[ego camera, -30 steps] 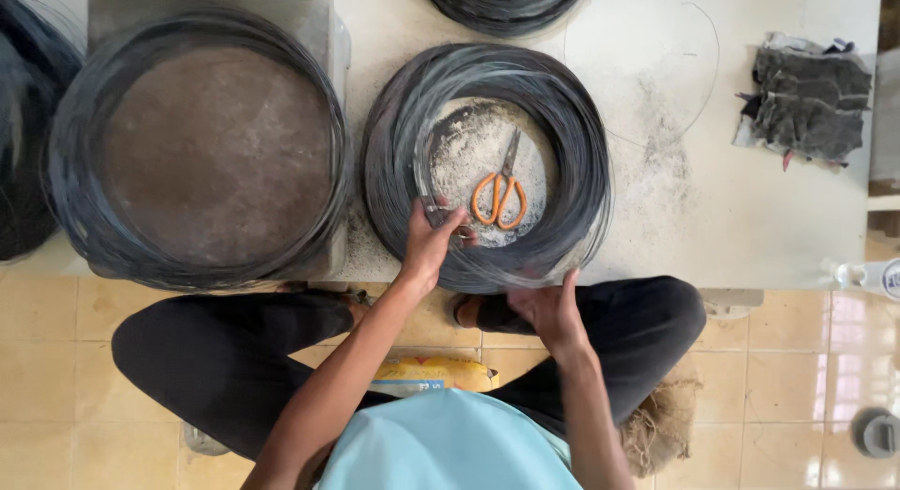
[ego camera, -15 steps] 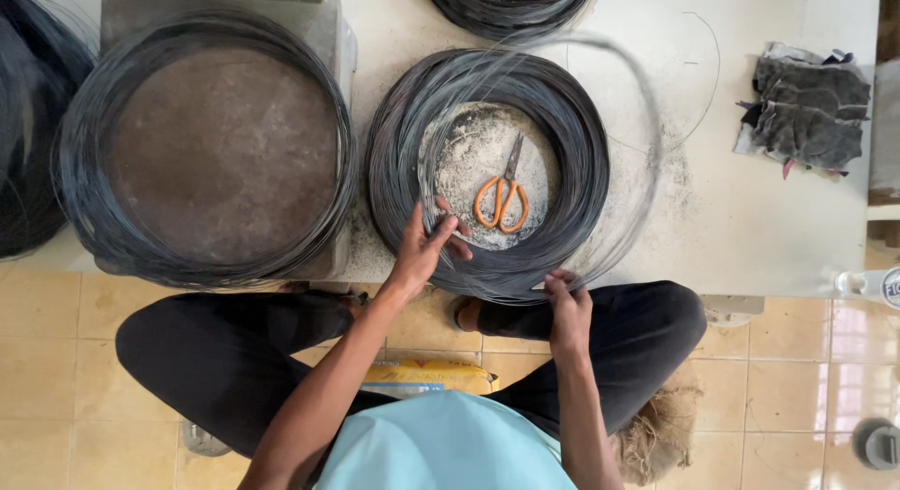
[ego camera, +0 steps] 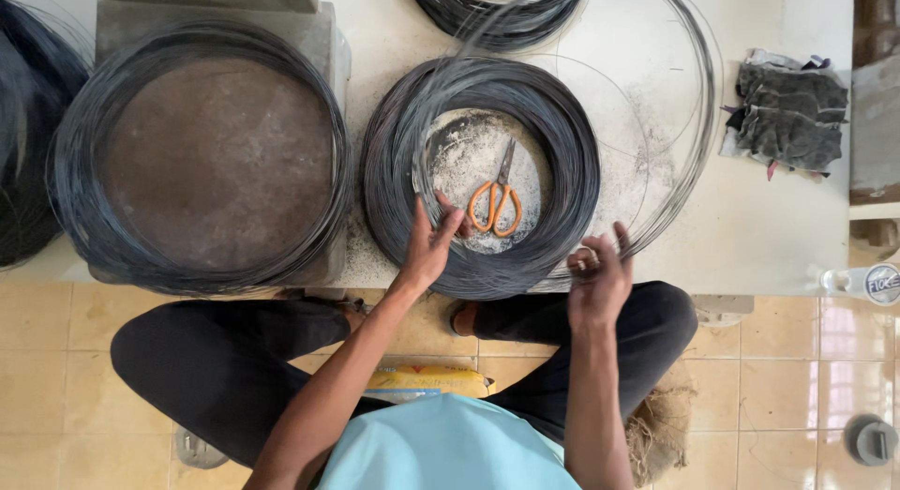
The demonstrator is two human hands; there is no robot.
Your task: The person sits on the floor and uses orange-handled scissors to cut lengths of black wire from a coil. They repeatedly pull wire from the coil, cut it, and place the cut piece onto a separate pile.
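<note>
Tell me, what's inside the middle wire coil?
Orange-handled scissors lie inside the wire coil on dusty grey table top. The left hand covers part of the near rim.

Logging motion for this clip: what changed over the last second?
The right hand moved right, pulling loose wire loops up and out off the coil. The left hand stayed pressed on the coil's inner edge. Scissors and rag unmoved.

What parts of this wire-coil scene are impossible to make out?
- Head view: the loop of wire pulled by the right hand is motion-blurred, so its strands cannot be counted.
- Top coil and far-left coil are cut off by the frame edges.
- Yellow object is mostly hidden by the left arm and legs.
</note>
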